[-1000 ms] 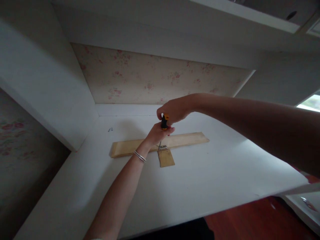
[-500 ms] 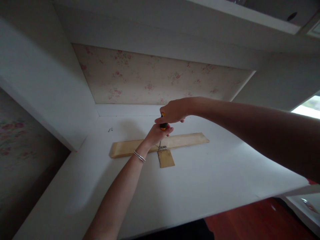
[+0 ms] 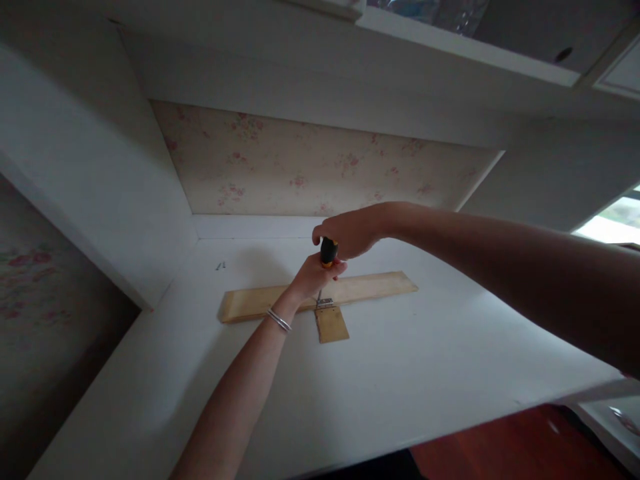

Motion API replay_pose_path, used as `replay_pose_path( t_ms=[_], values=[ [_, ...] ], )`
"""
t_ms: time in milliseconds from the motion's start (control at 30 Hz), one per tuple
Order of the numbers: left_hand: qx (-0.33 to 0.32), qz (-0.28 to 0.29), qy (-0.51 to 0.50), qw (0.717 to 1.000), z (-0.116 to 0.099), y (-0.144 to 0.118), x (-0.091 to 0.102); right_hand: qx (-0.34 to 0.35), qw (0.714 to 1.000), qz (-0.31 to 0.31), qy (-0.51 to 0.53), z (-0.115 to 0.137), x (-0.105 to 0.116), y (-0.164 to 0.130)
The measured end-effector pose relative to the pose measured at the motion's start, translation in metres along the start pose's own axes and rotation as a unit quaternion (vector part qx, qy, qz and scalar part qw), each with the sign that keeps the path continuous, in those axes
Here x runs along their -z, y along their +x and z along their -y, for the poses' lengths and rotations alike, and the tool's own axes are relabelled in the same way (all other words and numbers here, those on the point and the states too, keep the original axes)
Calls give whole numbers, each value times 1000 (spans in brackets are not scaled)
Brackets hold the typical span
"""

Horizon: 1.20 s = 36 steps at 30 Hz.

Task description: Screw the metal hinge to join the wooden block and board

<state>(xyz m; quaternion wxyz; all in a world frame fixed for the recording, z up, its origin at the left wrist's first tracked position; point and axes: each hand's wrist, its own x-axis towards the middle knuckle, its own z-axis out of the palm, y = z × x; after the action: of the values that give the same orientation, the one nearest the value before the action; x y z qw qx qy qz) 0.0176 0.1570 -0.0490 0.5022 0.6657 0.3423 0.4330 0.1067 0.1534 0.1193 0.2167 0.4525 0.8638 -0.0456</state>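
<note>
A screwdriver (image 3: 329, 251) with a black and yellow handle stands nearly upright, its shaft reaching down to a small metal hinge (image 3: 325, 303). My right hand (image 3: 356, 230) is closed around the top of the handle. Lower down, my left hand (image 3: 316, 272) is closed about the base of the handle, near the shaft. The hinge lies at the front edge of a long wooden board (image 3: 373, 285), where a small square wooden piece (image 3: 332, 325) meets it. My left wrist and hand cover part of the board.
The board lies on a white desktop (image 3: 440, 360). A few small screws (image 3: 221, 266) lie at the back left. A white side panel (image 3: 100, 167) stands left, flowered wallpaper (image 3: 300, 160) behind, and a white shelf (image 3: 350, 87) overhangs. Red floor (image 3: 475, 440) shows below right.
My right hand's fingers have loosened and shifted on the handle, showing more of its black part. The whole view has tilted slightly, so the scene sits a little lower.
</note>
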Motion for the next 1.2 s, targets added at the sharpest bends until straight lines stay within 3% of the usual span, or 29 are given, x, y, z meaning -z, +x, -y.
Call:
replay_pose_path(
  t_ms=[67, 200, 367, 467, 533, 633, 700, 800, 867, 967, 1067, 1200],
  values=[
    [-8, 5, -1, 1000, 0, 0, 0, 1, 1000, -8, 8, 0, 0, 0],
    [-15, 15, 19, 1000, -1, 1, 0, -88, 994, -13, -67, 5, 1, -2],
    [-9, 5, 26, 1000, -3, 1, 0, 2, 1000, -4, -29, 9, 0, -4],
    [-16, 11, 29, 999, -4, 1, 0, -90, 994, -12, -54, 8, 0, -2],
    [-16, 15, 30, 999, -4, 1, 0, -114, 991, 12, -73, 7, 1, -1],
    [-15, 7, 23, 1000, -2, 1, 0, -38, 997, 38, -55, 3, 3, -1],
    [-17, 4, 10, 1000, 0, 1, 0, -7, 999, 18, -41, 1, 3, 0],
    [-24, 6, -2, 1000, 0, 2, 0, -68, 996, -24, -54, 0, 3, 2],
    [-23, 11, 5, 1000, 0, 2, 1, -116, 990, -20, -77, 0, 3, 4],
    [-19, 7, 6, 1000, 2, 2, 1, -57, 995, 0, -81, 0, 3, 3],
    [-21, -3, 1, 1000, 4, 2, 1, 16, 998, -24, -48, -1, 5, 1],
    [-28, 11, 21, 999, 1, 2, 0, -84, 995, -3, -50, 0, 4, 2]
  ],
)
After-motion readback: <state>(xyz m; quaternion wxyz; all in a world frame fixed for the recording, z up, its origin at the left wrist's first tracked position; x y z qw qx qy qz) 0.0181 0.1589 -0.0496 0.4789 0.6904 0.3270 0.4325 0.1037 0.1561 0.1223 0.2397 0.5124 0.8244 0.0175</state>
